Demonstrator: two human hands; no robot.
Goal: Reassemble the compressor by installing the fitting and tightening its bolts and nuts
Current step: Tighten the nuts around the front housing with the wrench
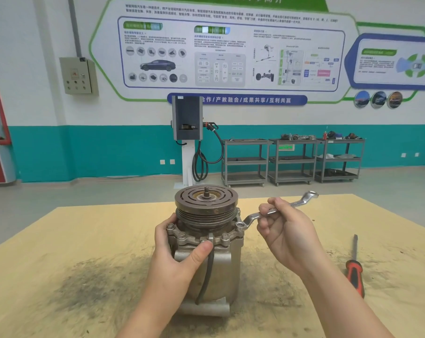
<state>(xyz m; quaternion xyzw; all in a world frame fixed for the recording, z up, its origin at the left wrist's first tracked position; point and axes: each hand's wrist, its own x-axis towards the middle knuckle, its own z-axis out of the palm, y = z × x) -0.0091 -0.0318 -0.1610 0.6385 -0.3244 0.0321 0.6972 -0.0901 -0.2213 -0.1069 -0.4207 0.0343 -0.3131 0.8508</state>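
Compressor (pixel 206 242) stands upright near the middle of the counter (pixel 60 252), pulley end up, with its bare threaded shaft poking out of the top. The left hand (pixel 174 254) steadies the body, thumb pressed against the front of the flange and fingers wrapped round the far side. The right hand (pixel 283 230) has its grip pinched on the shank of a double-ended ring spanner (pixel 274 209), whose lower ring sits over the bolt (pixel 240 224) at the right edge of the flange.

As I read it, the job is well into the tightening stage. Several bolt heads are seated round the flange, three showing at the front and left, so the parts look assembled and the person seems to be going round them one by one. Whether those are already fully tight I can't say from where I stand, and the back of the flange is hidden behind the pulley. No nut shows on the shaft, so that end may yet need attention.

A red-handled screwdriver (pixel 355 269) lies apart on the right. The counter is pale board, smudged with dark grime on the left. Beyond is a workshop: teal-banded wall, information posters, a charging post (pixel 187 132) and grey trolleys (pixel 291 159).
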